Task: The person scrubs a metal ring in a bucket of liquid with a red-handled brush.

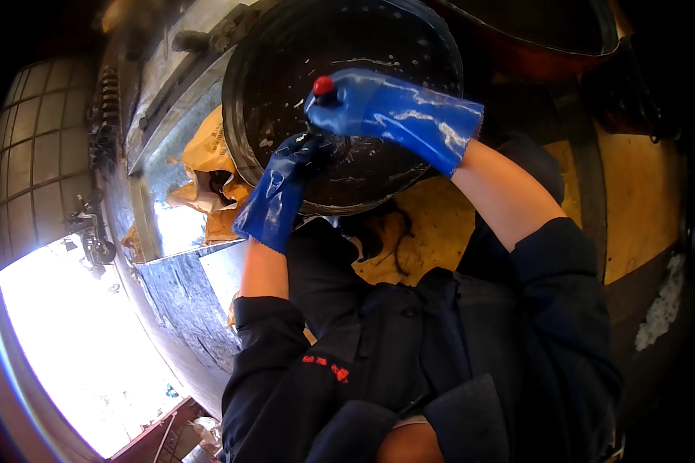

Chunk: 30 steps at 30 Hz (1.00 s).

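Observation:
Wet blue rubber gloves cover both my hands. My right hand [351, 102] is closed around a tool whose red, rounded handle end [323, 86] sticks up beside the thumb; a dark collar shows below the red, and its working end is hidden. My left hand [292, 158] is just below and to the left, fingers curled and wet with dark liquid. What it grips, if anything, is lost in the dark. Both hands are over a large round black tub [243, 147] holding dark liquid with bubbles and pale streaks on its surface.
Left of the tub lies a torn yellow-brown paper sack [208, 181]. A second round vessel with a reddish side [564, 65] stands at the far right. Yellowish board [421, 239] shows beneath the tub and around my legs. Bright daylight enters at lower left.

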### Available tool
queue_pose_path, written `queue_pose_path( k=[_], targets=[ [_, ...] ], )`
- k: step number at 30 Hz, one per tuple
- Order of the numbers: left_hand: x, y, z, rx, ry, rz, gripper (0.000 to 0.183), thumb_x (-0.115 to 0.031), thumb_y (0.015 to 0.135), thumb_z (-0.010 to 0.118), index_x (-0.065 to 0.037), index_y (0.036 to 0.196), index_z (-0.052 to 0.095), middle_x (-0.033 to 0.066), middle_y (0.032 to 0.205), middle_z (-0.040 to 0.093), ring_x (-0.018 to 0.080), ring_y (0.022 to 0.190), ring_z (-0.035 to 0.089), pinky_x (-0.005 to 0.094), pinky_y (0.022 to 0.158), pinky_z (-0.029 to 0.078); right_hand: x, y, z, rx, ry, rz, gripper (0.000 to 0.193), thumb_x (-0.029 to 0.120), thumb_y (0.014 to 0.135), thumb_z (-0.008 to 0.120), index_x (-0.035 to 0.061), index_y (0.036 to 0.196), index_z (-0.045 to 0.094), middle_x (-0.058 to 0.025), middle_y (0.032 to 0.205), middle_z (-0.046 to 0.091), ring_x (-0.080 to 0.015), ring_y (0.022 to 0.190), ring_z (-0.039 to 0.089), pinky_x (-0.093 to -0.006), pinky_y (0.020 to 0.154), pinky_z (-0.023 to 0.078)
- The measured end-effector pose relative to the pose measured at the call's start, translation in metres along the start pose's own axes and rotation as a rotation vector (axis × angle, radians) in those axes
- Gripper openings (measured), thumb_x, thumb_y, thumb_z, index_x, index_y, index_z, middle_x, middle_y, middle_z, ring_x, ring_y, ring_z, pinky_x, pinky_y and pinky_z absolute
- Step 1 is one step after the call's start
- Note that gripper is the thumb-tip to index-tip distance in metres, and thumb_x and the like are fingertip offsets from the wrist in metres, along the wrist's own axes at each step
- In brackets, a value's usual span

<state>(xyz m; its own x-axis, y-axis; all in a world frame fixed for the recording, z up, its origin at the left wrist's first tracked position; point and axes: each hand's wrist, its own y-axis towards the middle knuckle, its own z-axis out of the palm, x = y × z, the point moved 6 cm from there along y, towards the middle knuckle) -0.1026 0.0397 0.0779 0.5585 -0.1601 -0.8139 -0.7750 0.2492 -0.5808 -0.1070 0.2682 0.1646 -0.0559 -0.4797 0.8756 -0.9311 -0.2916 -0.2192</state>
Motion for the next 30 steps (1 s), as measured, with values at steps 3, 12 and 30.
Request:
queue_pose_path(
  k=[3, 12, 30],
  targets=[
    [0.013, 0.005, -0.016, 0.093, -0.11, -0.021, 0.032, -0.017, 0.101, 0.07, 0.001, 0.128, 0.066, 0.0125, 0.111, 0.075, 0.0246, 0.097, 0.074, 0.0398, 0.087, 0.06, 0.009, 0.007, 0.031, -0.1, -0.001, -0.366, 0.025, 0.035, 0.097, 0.065, 0.0135, 0.1, 0.078, -0.0103, 0.087, 0.077, -0.0287, 0.083, 0.074, -0.0404, 0.081, 0.058],
    [0.023, 0.011, -0.027, -0.062, -0.189, 0.001, 0.033, -0.017, 0.099, 0.073, 0.0, 0.127, 0.068, 0.011, 0.109, 0.077, 0.0239, 0.092, 0.075, 0.0383, 0.079, 0.06, -0.048, 0.031, 0.038, -0.07, -0.209, 0.093, 0.032, 0.04, 0.098, 0.061, 0.0121, 0.101, 0.077, -0.0107, 0.092, 0.077, -0.0289, 0.088, 0.075, -0.0405, 0.086, 0.059],
    [0.021, 0.033, -0.036, -0.202, -0.226, 0.243, 0.031, -0.01, 0.103, 0.068, 0.003, 0.131, 0.063, 0.0154, 0.115, 0.077, 0.0268, 0.103, 0.075, 0.0391, 0.09, 0.061, -0.07, -0.003, 0.05, -0.177, 0.448, 0.427, 0.037, 0.037, 0.095, 0.063, 0.0037, 0.104, 0.075, -0.0113, 0.09, 0.074, -0.0198, 0.085, 0.069, -0.0334, 0.084, 0.051]
  ],
)
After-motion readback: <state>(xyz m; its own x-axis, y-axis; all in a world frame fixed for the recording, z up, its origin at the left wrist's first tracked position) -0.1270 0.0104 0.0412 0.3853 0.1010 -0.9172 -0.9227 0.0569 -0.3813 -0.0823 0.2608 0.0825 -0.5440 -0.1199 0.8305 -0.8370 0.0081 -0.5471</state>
